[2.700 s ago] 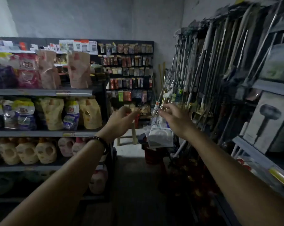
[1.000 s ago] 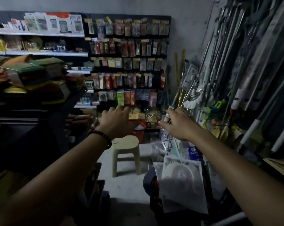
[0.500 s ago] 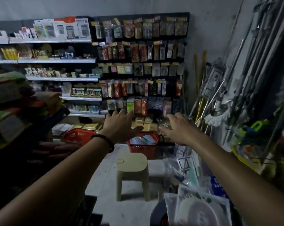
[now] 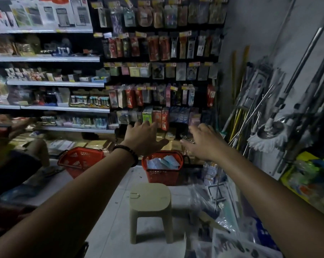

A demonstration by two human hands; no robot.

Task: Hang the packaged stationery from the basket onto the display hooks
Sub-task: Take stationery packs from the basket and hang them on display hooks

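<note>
A red basket [image 4: 161, 176] stands on the floor below a black display board [image 4: 200, 101] of hooks crowded with hanging packets. Several pale packets of stationery [image 4: 164, 162] lie inside the basket. Both my arms reach forward above it. My left hand [image 4: 144, 139], with a dark bead bracelet at the wrist, is spread flat and holds nothing. To its right, my right hand [image 4: 202, 143] stretches toward the lowest rows of hooks with straight fingers. I see nothing in its grip.
A beige plastic stool [image 4: 150, 199] stands in front of the basket. A second red basket [image 4: 79, 160] tilts at the left, near a seated person [image 4: 17, 155]. Stocked shelves [image 4: 51, 83] fill the left. Mops and poles [image 4: 269, 131] lean at the right, over bagged goods [image 4: 232, 239].
I have moved down the aisle from the mop rack to the hook display. The basket, stool and hooks are much closer, and both hands stay stretched out ahead.
</note>
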